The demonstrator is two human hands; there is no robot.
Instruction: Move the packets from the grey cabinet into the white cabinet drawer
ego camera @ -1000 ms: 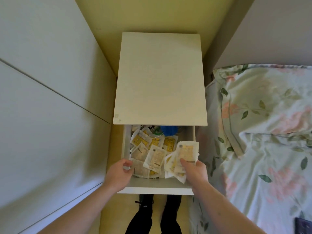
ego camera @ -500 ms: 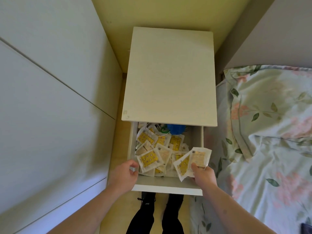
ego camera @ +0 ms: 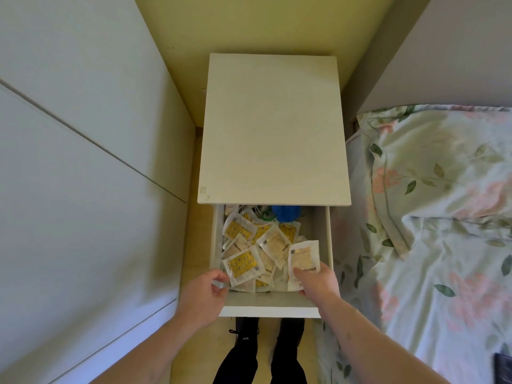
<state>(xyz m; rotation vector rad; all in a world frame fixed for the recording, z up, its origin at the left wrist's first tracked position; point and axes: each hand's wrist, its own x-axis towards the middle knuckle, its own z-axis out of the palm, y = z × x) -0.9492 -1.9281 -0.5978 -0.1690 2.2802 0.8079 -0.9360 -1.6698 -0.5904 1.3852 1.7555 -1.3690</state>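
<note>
The white cabinet (ego camera: 273, 128) stands below me with its drawer (ego camera: 270, 307) pulled out toward me. Several yellow and white packets (ego camera: 243, 266) lie heaped inside the drawer. My right hand (ego camera: 318, 281) is over the drawer's right front corner, thumb and fingers pinching a pale packet (ego camera: 303, 257) that stands tilted against the right wall. My left hand (ego camera: 205, 297) rests at the drawer's left front corner, fingertips touching the edge of a yellow packet, fingers loosely curled.
A blue ball-like object (ego camera: 285, 212) and green item lie at the drawer's back. Grey cabinet doors (ego camera: 83, 176) fill the left side. A bed with floral bedding (ego camera: 443, 217) lies close on the right. My legs and black shoes (ego camera: 261, 353) are under the drawer front.
My right hand has lowered its packets into the drawer's right side; fewer packets show in its grip. The left hand has shifted slightly toward the packets at the left front corner.
</note>
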